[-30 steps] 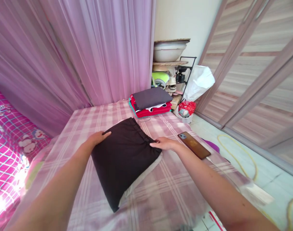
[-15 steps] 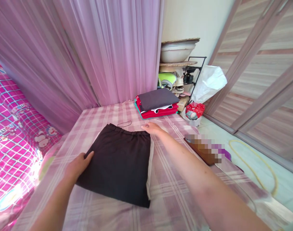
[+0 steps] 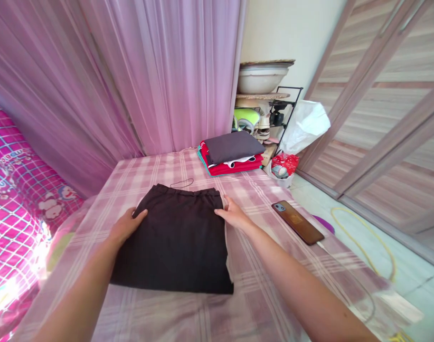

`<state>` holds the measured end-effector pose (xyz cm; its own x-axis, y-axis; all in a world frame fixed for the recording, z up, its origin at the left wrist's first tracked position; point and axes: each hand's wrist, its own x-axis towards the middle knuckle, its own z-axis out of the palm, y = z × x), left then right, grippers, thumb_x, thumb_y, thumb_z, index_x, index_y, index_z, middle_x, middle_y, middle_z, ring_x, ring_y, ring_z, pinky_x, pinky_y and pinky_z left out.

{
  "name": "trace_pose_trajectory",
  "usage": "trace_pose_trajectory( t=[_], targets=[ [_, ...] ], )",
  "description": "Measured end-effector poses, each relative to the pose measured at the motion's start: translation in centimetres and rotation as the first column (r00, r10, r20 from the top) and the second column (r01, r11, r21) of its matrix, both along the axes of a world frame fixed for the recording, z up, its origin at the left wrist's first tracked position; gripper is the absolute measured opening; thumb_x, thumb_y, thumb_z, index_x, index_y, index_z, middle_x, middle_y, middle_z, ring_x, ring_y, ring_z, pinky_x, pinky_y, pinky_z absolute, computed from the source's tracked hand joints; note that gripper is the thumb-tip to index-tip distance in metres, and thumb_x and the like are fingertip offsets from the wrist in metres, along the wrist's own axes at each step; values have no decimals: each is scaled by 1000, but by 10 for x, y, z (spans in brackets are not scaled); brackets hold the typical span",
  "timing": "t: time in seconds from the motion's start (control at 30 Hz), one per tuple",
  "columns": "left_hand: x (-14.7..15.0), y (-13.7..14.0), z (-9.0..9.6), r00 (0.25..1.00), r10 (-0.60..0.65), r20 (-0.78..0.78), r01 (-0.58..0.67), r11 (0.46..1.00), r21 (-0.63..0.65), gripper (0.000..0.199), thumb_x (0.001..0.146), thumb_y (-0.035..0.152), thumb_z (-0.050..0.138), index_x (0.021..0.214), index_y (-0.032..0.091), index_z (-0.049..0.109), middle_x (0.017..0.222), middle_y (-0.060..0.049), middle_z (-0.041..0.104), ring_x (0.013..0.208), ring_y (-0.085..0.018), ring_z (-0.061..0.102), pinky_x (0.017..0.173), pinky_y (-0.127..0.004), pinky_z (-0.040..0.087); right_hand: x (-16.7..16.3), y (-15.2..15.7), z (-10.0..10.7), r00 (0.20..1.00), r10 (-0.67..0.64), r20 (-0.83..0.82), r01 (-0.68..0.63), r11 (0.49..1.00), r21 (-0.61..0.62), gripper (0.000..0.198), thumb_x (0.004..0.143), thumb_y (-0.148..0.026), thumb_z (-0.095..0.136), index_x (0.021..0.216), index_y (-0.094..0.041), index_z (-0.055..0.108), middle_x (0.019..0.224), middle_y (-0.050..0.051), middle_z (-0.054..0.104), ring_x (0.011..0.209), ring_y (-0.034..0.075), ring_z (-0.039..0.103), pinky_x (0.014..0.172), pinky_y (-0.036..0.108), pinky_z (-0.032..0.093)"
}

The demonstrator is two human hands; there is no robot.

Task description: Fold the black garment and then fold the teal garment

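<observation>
Bare hands on show now: the left grip (image 3: 128,225) leads through a slim wrist (image 3: 112,241) that broadens into a bare left forearm (image 3: 83,280); and over there, the right grip (image 3: 234,214) meets a bare right forearm (image 3: 291,268) sporting 1 tiny round mark (image 3: 345,314).

Pale layer (image 3: 229,267) partly hidden beneath black garment (image 3: 177,242), forearms (image 3: 83,285) cut off below, curtain (image 3: 170,71) above, wardrobe (image 3: 381,114) at right

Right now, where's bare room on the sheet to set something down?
Free: sheet between left arm and right arm, nearer than the black garment; also left of the folded stack, before the curtain. Crowded: right side, with that arm and cabled phone.
</observation>
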<state>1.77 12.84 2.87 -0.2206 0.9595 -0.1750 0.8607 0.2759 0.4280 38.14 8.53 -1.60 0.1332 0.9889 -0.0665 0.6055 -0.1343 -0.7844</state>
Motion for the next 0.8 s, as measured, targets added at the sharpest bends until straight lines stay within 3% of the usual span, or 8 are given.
trace_pose_trajectory(
  t=[0.13, 0.23, 0.33, 0.4, 0.57, 0.7, 0.8],
  targets=[
    [-7, -19, -8, 997, 72, 41, -74, 997, 33, 81, 82, 64, 46, 142, 10, 42, 127, -22, 64, 113, -35, 64, 92, -45, 50, -8, 49, 28, 1000, 12, 28, -13, 999, 39, 74, 84, -37, 61, 151, -23, 32, 115, 6, 69, 102, 22, 66, 91, 36, 48],
    [-10, -18, 2, 1000, 32, -1, -31, 998, 47, 73, 83, 59, 45, 139, 13, 47, 129, -20, 63, 118, -33, 61, 97, -44, 47, -10, 70, 43, 990, 37, 135, -39, 999, 19, 61, 84, -36, 61, 141, -20, 48, 128, 11, 64, 115, 28, 61, 98, 40, 45],
    [-11, -2, 18, 998, -34, -48, 39, 994, 103, 53, 85, 54, 40, 114, 18, 67, 126, -15, 65, 127, -33, 53, 103, -42, 42, -11, 72, 48, 987, 36, 156, -37, 999, 0, 45, 87, -43, 56, 125, -20, 63, 125, 13, 66, 119, 32, 58, 100, 43, 43],
    [-10, 10, 28, 1000, -26, 6, 26, 997, 76, 48, 86, 52, 38, 98, 19, 71, 117, -13, 70, 122, -33, 57, 97, -41, 47, -11, 69, 48, 991, 23, 134, -25, 1000, 11, 38, 91, -45, 50, 113, -21, 70, 120, 12, 69, 119, 32, 58, 101, 43, 43],
    [-13, 22, 36, 983, 1, 185, 12, 998, -68, 40, 80, 51, 47, 87, 19, 71, 90, -8, 75, 83, -24, 69, 69, -31, 54, -9, 69, 55, 999, -36, 2, 36, 999, -3, 39, 95, -38, 43, 93, -16, 75, 105, 12, 73, 106, 30, 65, 91, 39, 48],
    [-19, 17, 37, 924, 30, 382, 31, 988, -154, 38, 72, 52, 60, 91, 21, 72, 100, -6, 75, 86, -19, 68, 68, -25, 52, -9, 72, 67, 984, 9, -176, -20, 998, -65, 30, 90, -38, 54, 94, -16, 73, 99, 8, 75, 90, 23, 69, 75, 31, 53],
    [-18, 15, 39, 941, 21, 338, 31, 989, -147, 42, 67, 56, 65, 90, 22, 73, 97, -5, 76, 88, -20, 68, 69, -25, 53, -11, 70, 74, 956, 38, -291, -79, 988, -132, 24, 88, -35, 60, 93, -15, 72, 96, 9, 76, 80, 20, 70, 67, 28, 53]
  ],
)
